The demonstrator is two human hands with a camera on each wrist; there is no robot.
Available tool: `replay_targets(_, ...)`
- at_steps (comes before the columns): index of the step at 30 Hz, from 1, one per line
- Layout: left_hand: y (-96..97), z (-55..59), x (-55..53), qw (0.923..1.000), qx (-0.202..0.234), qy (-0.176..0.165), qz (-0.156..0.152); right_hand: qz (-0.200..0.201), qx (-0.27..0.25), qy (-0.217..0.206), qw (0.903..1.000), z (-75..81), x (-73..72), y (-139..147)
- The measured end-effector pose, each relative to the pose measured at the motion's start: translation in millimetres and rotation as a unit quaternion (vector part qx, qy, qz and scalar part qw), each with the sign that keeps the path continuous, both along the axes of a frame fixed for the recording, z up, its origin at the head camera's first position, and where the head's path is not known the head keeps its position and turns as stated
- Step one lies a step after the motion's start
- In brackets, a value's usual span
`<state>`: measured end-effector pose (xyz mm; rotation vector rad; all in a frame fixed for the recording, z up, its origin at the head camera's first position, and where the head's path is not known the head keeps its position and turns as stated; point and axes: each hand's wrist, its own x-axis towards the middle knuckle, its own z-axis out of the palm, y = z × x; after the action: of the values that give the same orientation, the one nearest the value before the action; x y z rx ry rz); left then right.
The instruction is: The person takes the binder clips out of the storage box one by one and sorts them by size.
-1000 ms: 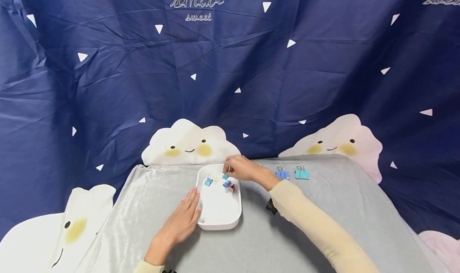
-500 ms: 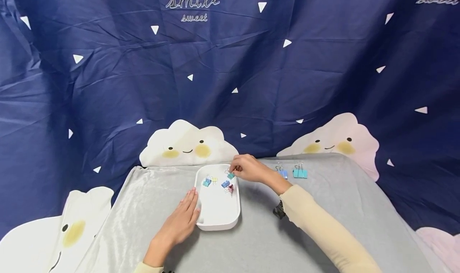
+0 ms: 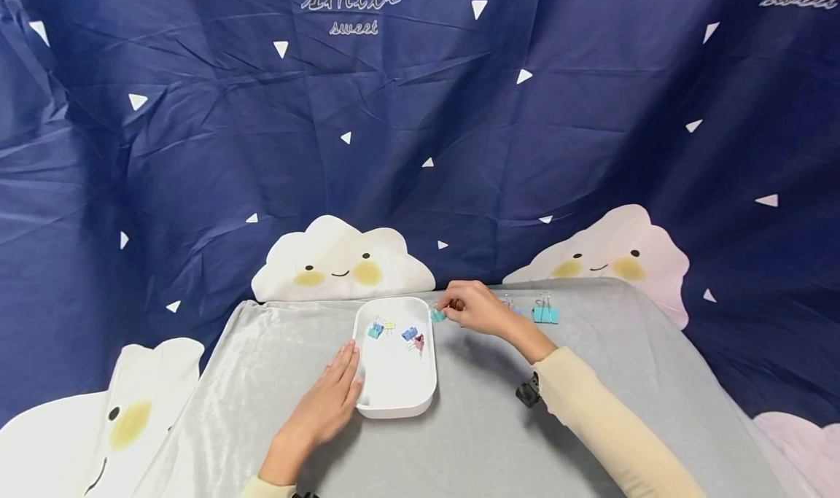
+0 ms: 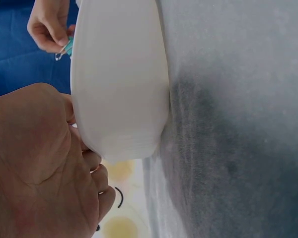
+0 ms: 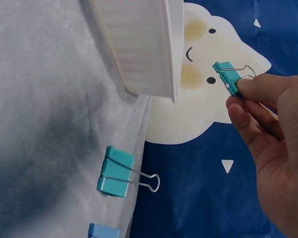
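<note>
My right hand (image 3: 484, 312) pinches a teal binder clip (image 5: 228, 74) between thumb and fingers, just beyond the right rim of the white tray (image 3: 396, 385). The clip's wire handles point back toward the palm. My left hand (image 3: 326, 396) lies along the tray's left side with its fingers straight, fingertips at the rim. Inside the tray, toward the back left, are a teal-and-blue cluster of clips (image 3: 375, 330) and a yellow clip (image 3: 390, 326). A blue clip (image 3: 410, 333) and a dark red clip (image 3: 418, 343) lie near its right wall.
On the grey cloth (image 3: 485, 425) right of the tray stands a row of larger binder clips. A teal one (image 5: 116, 171) and a blue one (image 5: 103, 231) show in the right wrist view; another teal clip (image 3: 546, 315) ends the row. A dark blue curtain (image 3: 420, 119) hangs behind.
My right hand has lifted the teal clip from the tray's back right area and carried it rightward past the rim. My left hand has stayed at the tray's side.
</note>
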<state>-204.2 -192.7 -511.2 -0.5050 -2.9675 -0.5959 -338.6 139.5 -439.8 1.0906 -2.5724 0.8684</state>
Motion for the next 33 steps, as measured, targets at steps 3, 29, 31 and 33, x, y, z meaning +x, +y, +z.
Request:
replay_targets(3,-0.6,-3.7,-1.0,0.9999,0.001,0.016,-0.003,-0.006,-0.015,-0.002,0.9999,-3.0,1.1,7.2)
replay_targets(29,0.4,-4.2,-0.7,0.9995,0.001,0.032,-0.006,-0.077,-0.030,-0.062,0.9946,-48.3,5.8,62.8)
replay_targets(31,0.4,-4.1,-0.3,0.9995,0.002,0.031,-0.006,-0.086,-0.023,-0.068,0.9937,-54.4,5.8,63.8)
replay_targets(33,0.6,-3.3,-0.1,0.9998,-0.005,0.021,-0.004,-0.092,-0.020,-0.075,0.9927,-61.5,5.5,64.9)
